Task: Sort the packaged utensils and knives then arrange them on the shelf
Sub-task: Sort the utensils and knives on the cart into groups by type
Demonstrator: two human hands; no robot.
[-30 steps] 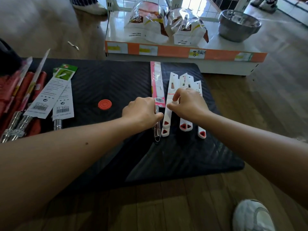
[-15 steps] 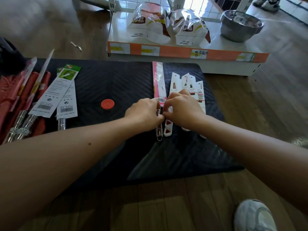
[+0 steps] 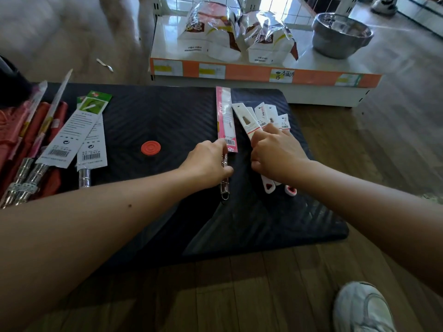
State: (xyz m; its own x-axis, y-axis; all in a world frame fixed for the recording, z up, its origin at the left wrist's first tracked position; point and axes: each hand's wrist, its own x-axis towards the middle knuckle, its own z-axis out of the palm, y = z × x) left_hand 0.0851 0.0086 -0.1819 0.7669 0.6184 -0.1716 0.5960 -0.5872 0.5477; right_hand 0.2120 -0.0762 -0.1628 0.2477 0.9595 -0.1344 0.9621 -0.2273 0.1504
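Observation:
On a black mat (image 3: 167,111) on the floor lies a pink-sleeved utensil (image 3: 226,121) with a steel handle. My left hand (image 3: 208,164) is closed on that handle. To its right, my right hand (image 3: 275,154) grips a bunch of white-handled knives (image 3: 261,116) in white card sleeves, fanned out above my fingers, their red-tipped handle ends showing below my wrist. At the mat's left edge lie white-and-green carded knives (image 3: 76,133) with steel handles and several pink and red sleeved utensils (image 3: 31,130).
A low white shelf (image 3: 263,73) with an orange price strip stands behind the mat, holding two wrapped food packs (image 3: 237,37) and a steel bowl (image 3: 340,34). An orange round cap (image 3: 150,148) lies on the mat. My white shoe (image 3: 362,307) is at the bottom right on the wooden floor.
My right hand has gathered the separate white knives into one fanned bunch and shifted right. My left hand stays on the pink utensil's handle.

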